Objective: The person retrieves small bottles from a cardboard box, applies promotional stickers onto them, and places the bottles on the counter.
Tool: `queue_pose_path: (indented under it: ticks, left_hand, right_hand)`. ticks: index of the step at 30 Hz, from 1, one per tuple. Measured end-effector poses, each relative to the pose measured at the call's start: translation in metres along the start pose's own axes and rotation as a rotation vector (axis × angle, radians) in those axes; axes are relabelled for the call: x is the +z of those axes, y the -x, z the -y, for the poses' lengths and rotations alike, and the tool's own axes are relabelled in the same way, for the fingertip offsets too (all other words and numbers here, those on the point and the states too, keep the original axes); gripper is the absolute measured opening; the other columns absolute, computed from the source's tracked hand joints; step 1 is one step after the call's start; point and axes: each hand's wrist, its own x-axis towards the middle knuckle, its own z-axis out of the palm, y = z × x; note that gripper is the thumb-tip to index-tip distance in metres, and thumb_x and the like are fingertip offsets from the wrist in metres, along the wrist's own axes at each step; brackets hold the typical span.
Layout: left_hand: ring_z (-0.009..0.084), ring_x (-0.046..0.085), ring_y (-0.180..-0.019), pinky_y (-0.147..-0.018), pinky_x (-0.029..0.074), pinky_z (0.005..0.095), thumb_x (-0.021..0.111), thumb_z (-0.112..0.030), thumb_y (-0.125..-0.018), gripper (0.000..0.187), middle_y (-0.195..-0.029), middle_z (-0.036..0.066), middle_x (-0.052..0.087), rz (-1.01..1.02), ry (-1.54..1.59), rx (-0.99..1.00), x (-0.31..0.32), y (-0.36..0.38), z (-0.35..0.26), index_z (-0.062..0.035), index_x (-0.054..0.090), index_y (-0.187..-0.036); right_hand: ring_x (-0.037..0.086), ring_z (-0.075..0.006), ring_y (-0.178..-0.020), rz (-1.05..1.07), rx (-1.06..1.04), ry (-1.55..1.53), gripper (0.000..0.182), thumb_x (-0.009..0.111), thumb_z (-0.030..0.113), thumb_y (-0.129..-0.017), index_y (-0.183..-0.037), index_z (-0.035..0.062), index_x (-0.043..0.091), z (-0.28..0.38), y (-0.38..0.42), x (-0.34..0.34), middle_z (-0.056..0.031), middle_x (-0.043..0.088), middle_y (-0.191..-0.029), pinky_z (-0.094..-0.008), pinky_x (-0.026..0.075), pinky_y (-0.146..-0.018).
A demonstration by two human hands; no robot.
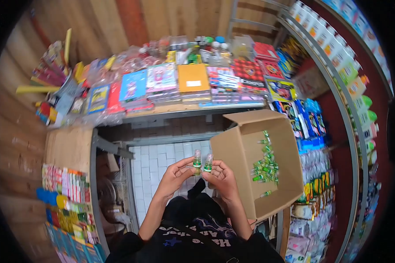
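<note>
Between the thumb and fingers of my left hand (175, 179) is a small green bottle (197, 160) with a clear cap, held upright. My right hand (221, 179) pinches a matching small bottle (208, 163), also upright. The two bottles are side by side in front of my chest, almost touching. To the right stands an open cardboard box (250, 186) with a pile of similar small green bottles (267, 166) inside. My right hand is close to the box's left side. The print on the bottles is too small to read.
A shelf of notebooks (162, 83) runs across the front, with bottles and jars behind. A rack of upright bottles (324, 39) and packets lines the right. Boxed goods (68, 184) fill a left shelf. Below my hands is a tiled floor (158, 160).
</note>
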Motion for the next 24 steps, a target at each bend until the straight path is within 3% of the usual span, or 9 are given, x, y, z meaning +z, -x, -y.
queue_pose_path:
  ticks: [8, 11, 21, 24]
  left_hand:
    - [0.0146, 0.063, -0.106, -0.093, 0.047, 0.0260, 0.059, -0.005, -0.095, 0.046, -0.118, 0.011, 0.064, -0.262, 0.057, 0.150, -0.057, 0.140, 0.019, 0.0070, 0.046, -0.137]
    - [0.0148, 0.062, -0.106, -0.093, 0.047, 0.0265, 0.059, -0.005, -0.095, 0.046, -0.117, 0.011, 0.063, -0.407, 0.088, 0.205, -0.068, 0.206, 0.032, 0.0075, 0.046, -0.137]
    - [0.0154, 0.061, -0.107, -0.097, 0.046, 0.0281, 0.060, -0.007, -0.095, 0.044, -0.117, 0.009, 0.064, -0.910, 0.213, 0.378, -0.048, 0.382, 0.082, 0.0040, 0.050, -0.136]
    - [0.0150, 0.060, -0.107, -0.096, 0.046, 0.0286, 0.060, -0.008, -0.095, 0.044, -0.117, 0.009, 0.064, -1.044, 0.239, 0.435, -0.038, 0.419, 0.096, 0.0039, 0.050, -0.136]
  right_hand:
    - [0.065, -0.0109, -0.093, 0.287, 0.145, 0.064, 0.035, 0.070, -0.004, -0.084, -0.114, 0.0001, 0.053, -0.058, 0.042, 0.085, -0.0077, 0.065, -0.104, -0.0234, 0.053, -0.083]
    - [0.064, -0.0083, -0.087, 0.427, 0.258, 0.132, 0.034, 0.071, -0.002, -0.085, -0.114, 0.0022, 0.054, -0.087, 0.067, 0.115, -0.0051, 0.066, -0.101, -0.0218, 0.053, -0.075]
    - [0.063, -0.0096, -0.089, 0.830, 0.514, 0.278, 0.034, 0.073, -0.001, -0.084, -0.112, 0.0002, 0.055, -0.147, 0.158, 0.206, -0.0053, 0.065, -0.101, -0.0225, 0.051, -0.078]
    - [0.061, -0.0058, -0.083, 0.981, 0.533, 0.333, 0.032, 0.072, 0.003, -0.085, -0.112, 0.0041, 0.055, -0.159, 0.182, 0.229, -0.0008, 0.065, -0.097, -0.0198, 0.047, -0.066]
